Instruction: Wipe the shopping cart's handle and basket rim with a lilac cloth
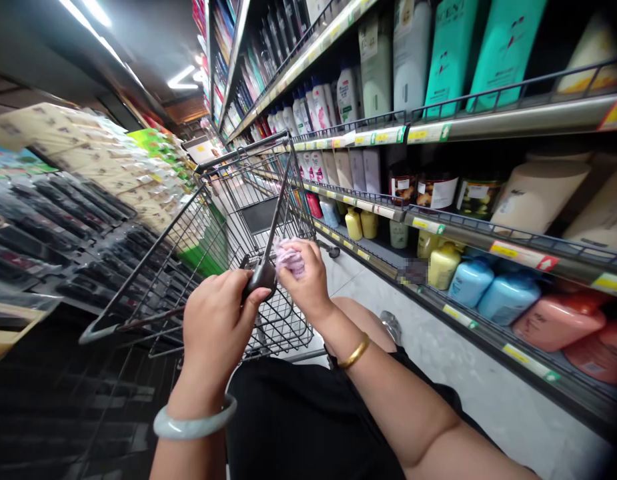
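A wire shopping trolley (198,260) stands right in front of me in a shop aisle. My left hand (215,327) is closed round the dark corner piece of its handle bar (261,275). My right hand (303,277) is closed on a crumpled pink cloth (289,257) and holds it against the same bar, just right of the left hand. A pale green bangle sits on my left wrist and a gold one on my right. My dark clothing and a bare knee show below the hands.
Shelves (488,127) of bottles and tubs run along the right side, close to the trolley. Racks of packaged goods (63,200) fill the left. The pale floor (468,373) of the aisle shows between the trolley and the right shelves.
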`<state>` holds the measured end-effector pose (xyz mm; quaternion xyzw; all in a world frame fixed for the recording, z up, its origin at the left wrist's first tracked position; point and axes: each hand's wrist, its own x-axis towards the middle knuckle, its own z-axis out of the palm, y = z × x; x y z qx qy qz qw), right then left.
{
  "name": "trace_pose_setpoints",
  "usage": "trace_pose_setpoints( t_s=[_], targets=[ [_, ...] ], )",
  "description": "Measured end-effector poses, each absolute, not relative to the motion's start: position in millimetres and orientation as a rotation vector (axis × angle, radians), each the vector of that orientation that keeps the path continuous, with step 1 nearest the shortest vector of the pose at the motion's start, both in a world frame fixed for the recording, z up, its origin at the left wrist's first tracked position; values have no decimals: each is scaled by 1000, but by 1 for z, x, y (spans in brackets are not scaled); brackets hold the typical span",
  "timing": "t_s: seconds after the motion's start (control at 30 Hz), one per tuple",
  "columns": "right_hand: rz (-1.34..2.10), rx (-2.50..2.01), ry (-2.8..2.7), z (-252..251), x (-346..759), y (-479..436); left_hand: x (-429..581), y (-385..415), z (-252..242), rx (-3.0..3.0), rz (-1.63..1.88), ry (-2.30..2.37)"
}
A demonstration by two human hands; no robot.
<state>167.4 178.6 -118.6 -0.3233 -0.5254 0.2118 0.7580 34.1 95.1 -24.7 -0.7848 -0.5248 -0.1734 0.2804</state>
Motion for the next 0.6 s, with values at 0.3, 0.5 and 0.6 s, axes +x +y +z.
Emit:
trace_pose_setpoints(
  t_s=[0.3,0.5,0.6],
  targets=[
    [585,-622,-1074,-108,162,170,41,101,-25,-2094,-491,-1463],
    [584,-732,-1007,-128,163,186,50,100,-25,-2086,-503,-1542],
    [628,-751,-964,-130,162,189,55,101,-25,-2087,-517,-1551]
  ],
)
